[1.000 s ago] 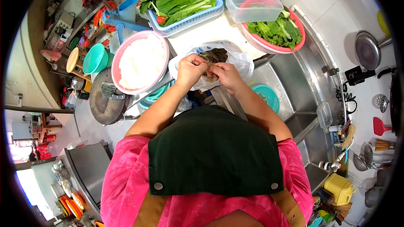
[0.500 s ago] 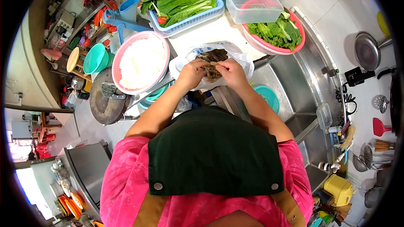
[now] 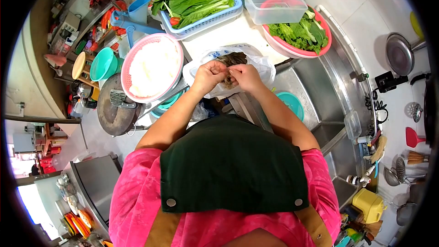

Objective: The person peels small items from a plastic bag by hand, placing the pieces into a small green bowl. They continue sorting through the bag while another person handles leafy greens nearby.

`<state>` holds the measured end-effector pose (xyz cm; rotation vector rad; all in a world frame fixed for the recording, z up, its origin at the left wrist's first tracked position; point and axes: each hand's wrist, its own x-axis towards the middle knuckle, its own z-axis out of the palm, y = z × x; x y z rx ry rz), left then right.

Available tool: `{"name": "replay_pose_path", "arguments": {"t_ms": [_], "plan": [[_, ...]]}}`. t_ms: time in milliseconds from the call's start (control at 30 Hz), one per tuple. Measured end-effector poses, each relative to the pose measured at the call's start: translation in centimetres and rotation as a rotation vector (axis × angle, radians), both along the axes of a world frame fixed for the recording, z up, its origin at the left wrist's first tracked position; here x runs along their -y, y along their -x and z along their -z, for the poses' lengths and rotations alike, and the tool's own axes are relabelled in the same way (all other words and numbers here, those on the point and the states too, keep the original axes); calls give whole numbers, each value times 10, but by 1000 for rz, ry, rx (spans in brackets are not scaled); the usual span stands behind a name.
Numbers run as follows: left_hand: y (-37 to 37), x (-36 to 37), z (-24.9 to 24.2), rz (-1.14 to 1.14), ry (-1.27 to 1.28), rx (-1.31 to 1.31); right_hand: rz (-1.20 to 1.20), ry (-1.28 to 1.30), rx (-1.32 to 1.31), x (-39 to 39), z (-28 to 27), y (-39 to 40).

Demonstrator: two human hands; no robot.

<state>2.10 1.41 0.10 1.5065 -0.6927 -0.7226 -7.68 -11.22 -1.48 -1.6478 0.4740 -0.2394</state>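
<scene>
My left hand (image 3: 208, 77) and my right hand (image 3: 247, 77) meet fingertip to fingertip over an open white plastic bag (image 3: 264, 66). Both are closed in a pinch on a small shrimp, mostly hidden by the fingers. Brownish-grey shrimp (image 3: 234, 58) lie heaped in the bag, below and beyond my hands. The bag rests on a pale board (image 3: 249, 32) at the sink's edge. Left of my hands stands a pink basket (image 3: 128, 80) holding a mass of white food whose kind I cannot make out.
Blue basket (image 3: 238, 11) with leafy greens stands behind. A pink-red basin (image 3: 328, 41) of greens, partly under a clear plastic box (image 3: 274, 11), is at right beside the steel sink (image 3: 315, 82). A round chopping board (image 3: 109, 119) carries a cleaver (image 3: 120, 99).
My hands have drawn closer together, their fingertips now meeting over the bag and covering more of the shrimp. The baskets and basin stay in place.
</scene>
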Motion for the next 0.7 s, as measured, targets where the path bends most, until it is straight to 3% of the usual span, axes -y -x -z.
{"name": "replay_pose_path", "arguments": {"t_ms": [200,300,367,433,533,567,633,667,700], "plan": [[-10,3,14,39,40,-52,11,-60,-2,7,-18,-3],[-22,1,18,-80,10,-24,-60,-183,-20,21,-15,-1],[-26,-2,16,-167,-194,53,-276,988,-470,21,-6,5],[-20,4,5,-171,-199,51,-237,868,-500,24,-12,6],[-11,9,-6,-3,-100,-3,-19,827,237,18,-10,3],[-11,11,-8,1,-104,-4,-15,823,234,16,-13,1],[-8,20,-15,74,-40,63,-39,301,111,13,-30,2],[-9,25,-15,76,11,109,36,471,150,12,-42,7],[-7,26,-20,86,8,107,45,468,145,12,-52,12]]}}
